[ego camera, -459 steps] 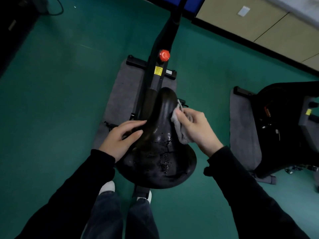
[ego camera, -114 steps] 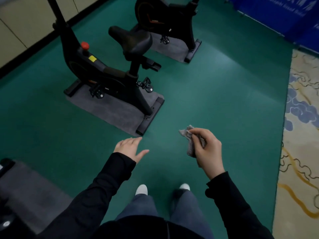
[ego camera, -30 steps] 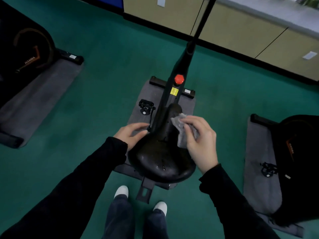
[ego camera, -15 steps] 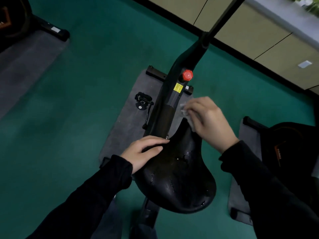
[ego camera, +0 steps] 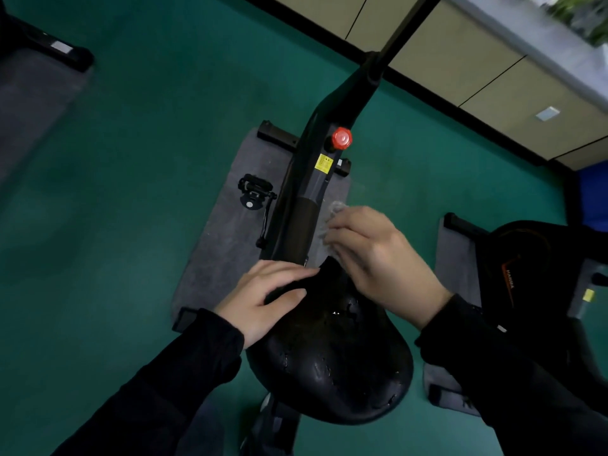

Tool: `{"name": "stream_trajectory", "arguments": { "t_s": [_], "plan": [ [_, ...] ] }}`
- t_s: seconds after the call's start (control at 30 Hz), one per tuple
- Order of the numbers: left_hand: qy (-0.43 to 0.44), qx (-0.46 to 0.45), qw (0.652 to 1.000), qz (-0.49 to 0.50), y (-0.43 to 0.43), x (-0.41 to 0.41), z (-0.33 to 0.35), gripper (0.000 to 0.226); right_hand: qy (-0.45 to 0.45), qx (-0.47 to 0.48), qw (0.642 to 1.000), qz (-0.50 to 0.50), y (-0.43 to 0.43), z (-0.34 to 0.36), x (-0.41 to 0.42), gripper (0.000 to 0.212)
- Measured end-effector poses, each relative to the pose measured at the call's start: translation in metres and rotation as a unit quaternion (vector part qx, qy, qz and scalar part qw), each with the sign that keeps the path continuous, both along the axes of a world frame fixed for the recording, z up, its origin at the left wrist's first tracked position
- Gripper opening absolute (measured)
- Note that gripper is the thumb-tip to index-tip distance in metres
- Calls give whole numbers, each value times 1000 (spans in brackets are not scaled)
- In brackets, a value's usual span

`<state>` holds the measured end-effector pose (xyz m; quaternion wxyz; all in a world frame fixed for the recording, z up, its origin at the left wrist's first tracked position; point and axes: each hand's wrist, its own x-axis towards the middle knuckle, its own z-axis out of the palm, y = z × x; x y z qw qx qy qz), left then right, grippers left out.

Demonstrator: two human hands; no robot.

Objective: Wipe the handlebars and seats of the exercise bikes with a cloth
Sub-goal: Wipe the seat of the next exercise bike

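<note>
Black padded bike seat (ego camera: 329, 350): wide rear, narrow nose, vinyl skin cracked & flaking w/ pale specks, low in centre of view. Left hand (ego camera: 263, 297) lies on seat's left flank nr the nose, grip slack, fingers straight. Right hand (ego camera: 375, 258) at right side of seat's nose, grip curled round a crumpled grey fabric cloth (ego camera: 332, 212), mostly hidden under the fingers. Ahead of seat: black frame (ego camera: 332, 106) w/ round red knob (ego camera: 341, 138) & yellow sticker (ego camera: 323, 163). Below seat: fuzzy grey mat (ego camera: 227, 238) on green floor (ego camera: 131, 159).
</note>
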<state>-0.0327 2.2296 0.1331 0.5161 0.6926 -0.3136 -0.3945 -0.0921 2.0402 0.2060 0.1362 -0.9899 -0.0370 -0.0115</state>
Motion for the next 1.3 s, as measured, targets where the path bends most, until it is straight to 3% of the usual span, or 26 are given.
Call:
{"name": "stream_trajectory", "arguments": {
  "t_s": [0.1, 0.13, 0.2, 0.23, 0.3, 0.5, 0.67, 0.83, 1.07, 1.2, 1.3],
  "plan": [
    [7, -1, 1000, -17, -3, 3, 1, 36, -84, 61, 985, -136, -19, -9, -8, 19],
    [9, -1, 1000, -18, -3, 4, 1, 37, -87, 110, 963, -232, -25, -11, -6, 20],
    [12, 0, 1000, -17, -3, 3, 0, 38, -31, 264, 883, -386, -26, -17, -5, 24],
    [11, 0, 1000, -17, -3, 3, -1, 39, -8, 321, 848, -423, -23, -20, -9, 27],
    [9, 1, 1000, -18, -2, 2, -3, 39, 8, 361, 824, -437, -15, -22, -25, 26],
    [10, -1, 1000, -5, -4, 0, -4, 34, 22, 259, 866, -427, 12, -18, -64, 40],
    [8, 3, 1000, -7, -3, 1, -5, 34, 2, 257, 861, -440, 17, -13, -50, 39],
    [17, -11, 1000, 6, -3, 1, -3, 34, -80, 189, 900, -386, 51, -4, -80, 34],
    [60, -17, 997, 39, 8, -8, 10, 26, -69, 192, 909, -363, 64, 0, -101, 36],
    [70, -25, 996, 48, 23, -13, 14, 33, -89, 172, 898, -395, 80, -1, -94, 38],
    [41, -19, 999, 14, 34, -18, 14, 75, -80, 154, 927, -332, 99, -1, -90, 42]
  ]
}}
